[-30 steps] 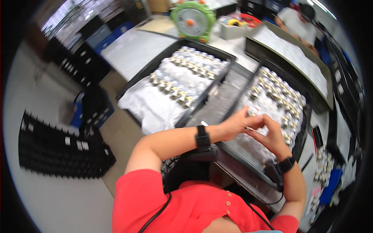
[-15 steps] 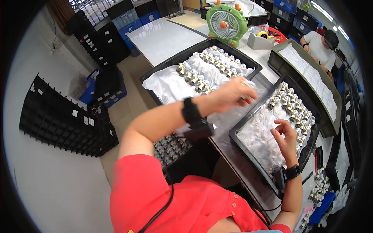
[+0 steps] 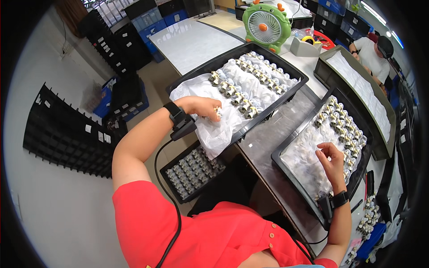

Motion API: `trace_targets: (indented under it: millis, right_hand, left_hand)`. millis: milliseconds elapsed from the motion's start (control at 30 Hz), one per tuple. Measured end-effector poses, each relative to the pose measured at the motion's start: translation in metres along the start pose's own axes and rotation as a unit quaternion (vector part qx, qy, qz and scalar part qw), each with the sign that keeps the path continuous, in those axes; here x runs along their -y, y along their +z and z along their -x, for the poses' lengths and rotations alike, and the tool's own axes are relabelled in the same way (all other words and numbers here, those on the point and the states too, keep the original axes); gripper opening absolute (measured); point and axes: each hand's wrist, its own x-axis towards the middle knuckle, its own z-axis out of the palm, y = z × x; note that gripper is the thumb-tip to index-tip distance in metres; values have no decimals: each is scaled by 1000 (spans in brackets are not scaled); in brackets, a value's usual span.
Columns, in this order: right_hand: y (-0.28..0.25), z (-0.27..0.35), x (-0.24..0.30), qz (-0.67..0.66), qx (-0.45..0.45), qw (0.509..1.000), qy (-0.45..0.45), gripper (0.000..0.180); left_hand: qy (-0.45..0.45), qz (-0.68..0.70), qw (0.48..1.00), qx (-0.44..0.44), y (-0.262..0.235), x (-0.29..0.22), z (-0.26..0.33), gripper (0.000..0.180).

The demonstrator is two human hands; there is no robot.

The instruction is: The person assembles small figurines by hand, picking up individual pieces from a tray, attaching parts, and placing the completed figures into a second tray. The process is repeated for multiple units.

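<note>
My left hand (image 3: pixel 202 107) is over the white liner sheet (image 3: pixel 196 87) at the near left of the left black tray (image 3: pixel 243 130). Its fingers are closed round a small part (image 3: pixel 218 111), pale and dark, mostly hidden by the fingers. Similar small parts (image 3: pixel 239 96) with pale domed tops and yellowish-black bases stand in rows on that sheet. My right hand (image 3: pixel 331 161) hovers over the right black tray (image 3: pixel 286 166), loosely curled, thumb and index a little apart, nothing visible between them. Rows of the same parts (image 3: pixel 342 123) fill that tray's far side, beside crumpled white lining (image 3: pixel 306 154).
Below the table edge, a black crate (image 3: pixel 193 174) holds many such parts. A green fan (image 3: pixel 267 27) stands behind the left tray. An olive tray (image 3: pixel 326 71) with white lining lies far right, near a person (image 3: pixel 373 58). Black stacked trays (image 3: pixel 67 134) stand at left.
My left hand has swung left, from between the two trays to the left tray's near-left sheet, the small part in its fingers. The right hand has barely moved. The view has shifted slightly.
</note>
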Motion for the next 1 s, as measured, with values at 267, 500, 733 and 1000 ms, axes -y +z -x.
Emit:
trace_targets:
  millis: [267, 500, 733, 1000]
  right_hand:
    - [6, -3, -4, 4, 4, 1000, 13, 12]
    - [1, 8, 5, -77, 94, 987, 104, 16]
    - [29, -31, 127, 88, 373, 915, -122, 28]
    - [165, -49, 154, 104, 281, 865, -402, 39]
  left_hand:
    - [121, -39, 983, -132, 2, 17, 15, 44]
    - [133, 169, 957, -195, 2, 35, 81, 34]
    - [146, 273, 942, -131, 20, 64, 119, 29]
    - [200, 301, 927, -104, 25, 60, 96, 29]
